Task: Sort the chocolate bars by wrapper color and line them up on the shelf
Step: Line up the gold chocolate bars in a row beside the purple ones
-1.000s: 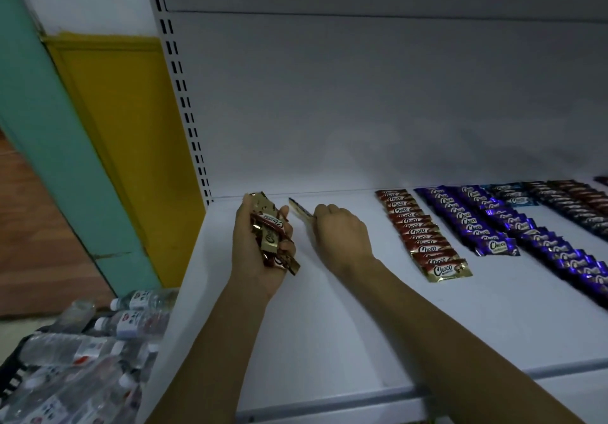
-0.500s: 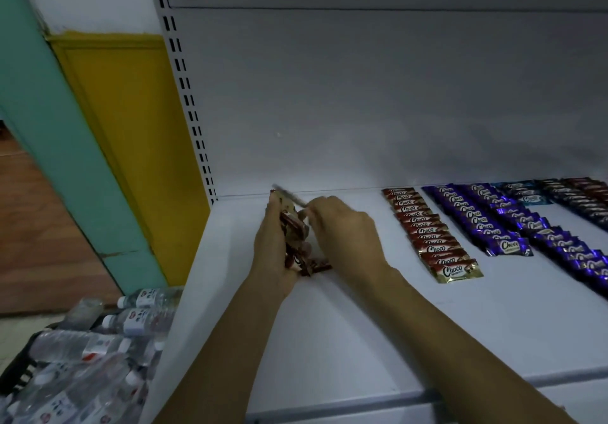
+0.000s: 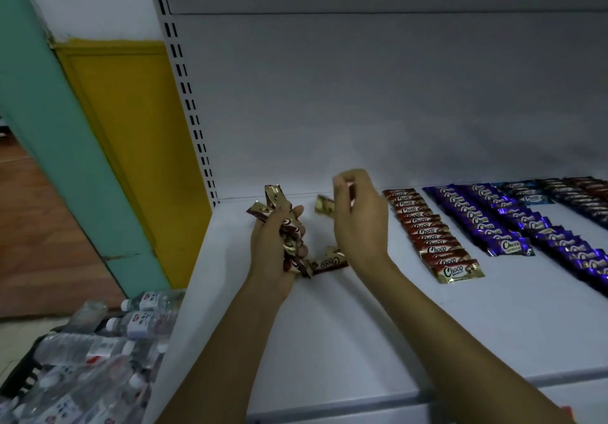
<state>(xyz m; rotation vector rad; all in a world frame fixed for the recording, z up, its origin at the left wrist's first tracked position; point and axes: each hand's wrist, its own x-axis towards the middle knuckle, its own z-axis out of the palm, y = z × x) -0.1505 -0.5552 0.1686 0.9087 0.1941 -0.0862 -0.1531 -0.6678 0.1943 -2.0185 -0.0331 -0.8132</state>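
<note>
Here, gold-brown bars [image 3: 273, 198] gripped in the left hand [image 3: 266, 252], one bar [image 3: 324, 207] pinched in the right hand [image 3: 360, 223], a red row [image 3: 427, 234] laid on the shelf [image 3: 362, 325]

A shop: slotted shelf [image 3: 329, 325], rowed chocolate bars [image 3: 437, 236].

Both hands hover over the shelf [image 3: 329, 341]. The left hand [image 3: 268, 252] curls its fingers round a bundle of bars [image 3: 287, 226], whose ends fan out beyond the fingertips toward the back panel [image 3: 362, 101] and below the palm. Just right of it, the right hand [image 3: 360, 226] pinches a single bar [image 3: 324, 205], which juts left of its fingers, near the bundle but apart from it. Right of these fingers, rows run front to back: the nearest row [image 3: 427, 231], then a second row [image 3: 477, 216], others beyond. Bottles [image 3: 98, 358] lie below the shelf, left of the left fingers.
</note>
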